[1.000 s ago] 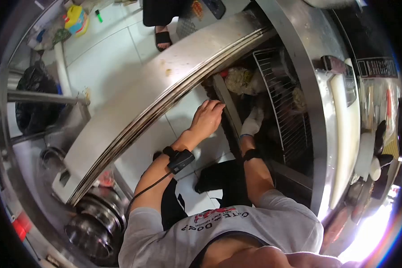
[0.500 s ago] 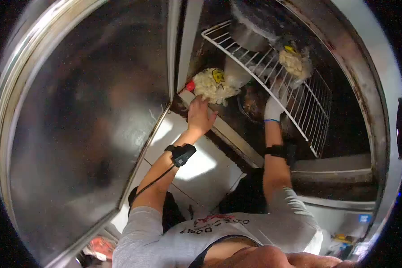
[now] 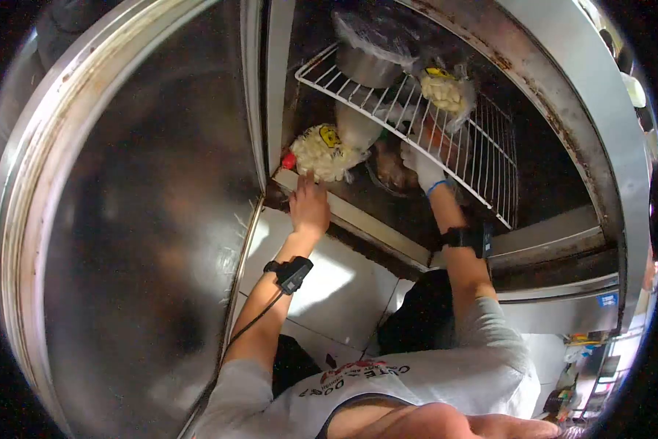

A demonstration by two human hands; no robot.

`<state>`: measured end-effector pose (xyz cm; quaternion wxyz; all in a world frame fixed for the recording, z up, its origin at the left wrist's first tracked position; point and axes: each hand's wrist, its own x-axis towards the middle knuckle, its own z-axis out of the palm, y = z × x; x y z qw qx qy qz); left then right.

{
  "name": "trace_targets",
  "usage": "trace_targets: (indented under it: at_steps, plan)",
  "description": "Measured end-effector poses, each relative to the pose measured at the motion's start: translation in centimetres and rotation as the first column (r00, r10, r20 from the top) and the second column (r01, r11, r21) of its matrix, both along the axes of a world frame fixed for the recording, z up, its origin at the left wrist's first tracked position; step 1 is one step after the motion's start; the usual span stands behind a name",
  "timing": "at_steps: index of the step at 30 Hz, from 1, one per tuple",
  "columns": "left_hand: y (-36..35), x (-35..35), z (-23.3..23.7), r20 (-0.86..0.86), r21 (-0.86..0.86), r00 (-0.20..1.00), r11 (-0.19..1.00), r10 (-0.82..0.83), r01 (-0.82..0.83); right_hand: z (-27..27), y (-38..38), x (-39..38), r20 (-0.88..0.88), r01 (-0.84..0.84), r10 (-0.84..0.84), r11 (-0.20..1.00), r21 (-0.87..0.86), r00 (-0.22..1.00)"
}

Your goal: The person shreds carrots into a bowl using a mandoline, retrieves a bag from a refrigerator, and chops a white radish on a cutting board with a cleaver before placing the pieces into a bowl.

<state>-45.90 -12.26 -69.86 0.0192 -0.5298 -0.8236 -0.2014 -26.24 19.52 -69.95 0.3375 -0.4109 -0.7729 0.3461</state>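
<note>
A bag of pale pieces with a yellow label (image 3: 326, 155) lies on the cabinet floor, and the fingers of my bare left hand (image 3: 310, 206) rest at its lower edge. My right hand (image 3: 422, 165), in a white glove with a blue band at the wrist, reaches under the wire rack (image 3: 482, 172); its fingers are partly hidden. Beside it is a dark round container with brownish contents (image 3: 391, 168). On the rack stand a metal pot covered in clear plastic (image 3: 369, 64) and a second bag of pale pieces (image 3: 446, 94).
A large metal door (image 3: 138, 219) stands open at the left. The cabinet's sill (image 3: 373, 227) runs below the bags, above a tiled floor (image 3: 329, 293). Another cabinet front (image 3: 555, 314) is at the lower right.
The camera view has shifted, so the cabinet contents appear further left. My right hand has moved toward the round container under the rack. My left hand stays by the lower bag.
</note>
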Motion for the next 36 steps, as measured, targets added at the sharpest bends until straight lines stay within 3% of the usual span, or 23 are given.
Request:
trace_targets:
  at_steps: [1, 2, 4, 5, 6, 8, 9, 12, 14, 18, 20, 21, 24, 26, 27, 28, 29, 31, 32, 33, 34, 35, 36]
  plan:
    - [-0.4, -0.1, 0.3, 0.018, -0.148, 1.0, 0.989, 0.006, -0.003, 0.4, -0.2, -1.6, 0.225, -0.042, -0.007, 0.977, 0.209, 0.974]
    - [-0.9, -0.3, 0.3, 0.016, -0.149, 1.0, 0.989, 0.013, -0.01, 1.0, -0.4, -1.8, 0.322, 0.016, -0.086, 0.976, 0.216, 0.943]
    - [-1.7, -0.7, -0.6, 0.009, -0.107, 0.998, 0.992, -0.068, 0.069, 10.1, -8.2, -5.1, 0.515, 0.111, -0.221, 0.965, 0.237, 0.828]
    - [-2.0, -0.9, -0.9, 0.024, -0.111, 0.998, 0.992, -0.056, 0.058, 13.5, -11.0, -5.4, 0.496, -0.022, -0.041, 0.992, 0.121, 0.867]
    - [-2.0, -1.2, -0.8, 0.062, -0.099, 0.995, 0.991, -0.082, 0.088, 10.8, -8.3, -4.7, 0.603, -0.144, -0.133, 0.91, 0.389, 0.786]
    - [-1.8, -1.2, -1.6, 0.139, -0.093, 0.986, 0.99, -0.097, 0.111, 13.0, -9.6, -4.7, 0.642, -0.152, -0.199, 0.881, 0.448, 0.74]
    - [-1.5, -1.1, -2.1, 0.103, -0.058, 0.99, 0.993, -0.097, 0.103, 13.9, -10.0, -5.0, 0.702, -0.066, -0.283, 0.903, 0.425, 0.653]
    - [-0.2, -1.1, -2.5, 0.082, -0.074, 0.993, 0.993, -0.082, 0.088, 11.7, -5.2, -3.3, 0.615, 0.049, -0.368, 0.88, 0.472, 0.697]
    - [0.6, -0.8, -3.6, 0.004, 0.052, 1.0, 0.999, -0.006, 0.006, 10.6, -3.5, -2.7, 0.569, 0.117, -0.388, 0.884, 0.453, 0.725]
    - [1.1, -0.7, -4.3, 0.098, 0.123, 0.993, 0.989, 0.068, -0.08, 8.6, -1.2, -1.4, 0.468, 0.179, -0.39, 0.883, 0.433, 0.793]
    - [0.6, -1.3, -1.0, 0.462, -0.079, 0.879, 0.993, 0.119, -0.093, 7.7, -1.4, -1.1, 0.399, 0.189, -0.355, 0.897, 0.399, 0.845]
    - [0.6, -1.4, -2.9, -0.004, 0.047, 0.998, 0.997, -0.06, 0.06, 7.4, -2.0, -0.9, 0.353, 0.181, -0.316, 0.913, 0.366, 0.881]
    - [1.2, -1.1, -2.4, -0.052, -0.075, 0.997, 0.996, -0.05, 0.046, 7.7, -6.3, -0.2, 0.228, 0.103, -0.17, 0.954, 0.28, 0.959]
    - [0.7, -1.0, -1.2, -0.083, -0.044, 0.996, 0.998, -0.039, 0.036, 9.5, -11.7, 1.0, 0.413, -0.114, -0.031, 0.94, 0.321, 0.91]
    - [0.2, -0.8, -0.2, -0.009, -0.11, 1.0, 0.994, -0.016, 0.015, 13.6, -17.8, -0.5, 0.053, -0.127, 0.139, 0.974, -0.189, 0.989]
    - [0.2, -1.0, 1.1, 0.06, -0.176, 0.998, 0.984, 0.011, 0.0, 15.0, -21.1, 0.5, 0.061, -0.25, 0.262, 0.955, -0.157, 0.963]
    - [1.2, -1.5, 3.4, 0.028, -0.161, 0.999, 0.987, -0.017, 0.021, 16.4, -23.7, 2.0, 0.139, -0.269, 0.282, 0.957, -0.106, 0.949]
    - [2.0, -2.3, 8.8, 0.271, -0.469, 0.96, 0.86, -0.076, 0.2, 22.3, -28.7, 4.7, 0.428, -0.375, 0.269, 0.909, 0.184, 0.863]
    - [2.9, -2.4, 9.1, 0.256, -0.46, 0.963, 0.865, -0.087, 0.201, 24.4, -29.7, 6.5, 0.551, -0.471, 0.198, 0.78, 0.412, 0.811]
    - [4.4, -2.6, 8.6, 0.069, -0.131, 0.986, 0.978, -0.153, 0.161, 27.1, -30.8, 7.9, 0.574, -0.498, 0.14, 0.684, 0.533, 0.807]
    - [5.5, -2.5, 8.5, -0.117, 0.21, 0.982, 0.963, -0.148, 0.17, 28.3, -31.5, 10.8, 0.535, -0.458, 0.067, 0.614, 0.643, 0.842]
    - [6.9, -2.6, 9.8, -0.242, 0.286, 0.95, 0.921, -0.198, 0.265, 29.0, -32.4, 13.4, 0.469, -0.333, -0.144, 0.529, 0.781, 0.871]
    - [8.6, -2.3, 11.1, -0.367, 0.345, 0.902, 0.867, -0.228, 0.36, 29.8, -32.4, 15.7, 0.336, -0.211, -0.228, 0.44, 0.873, 0.914]
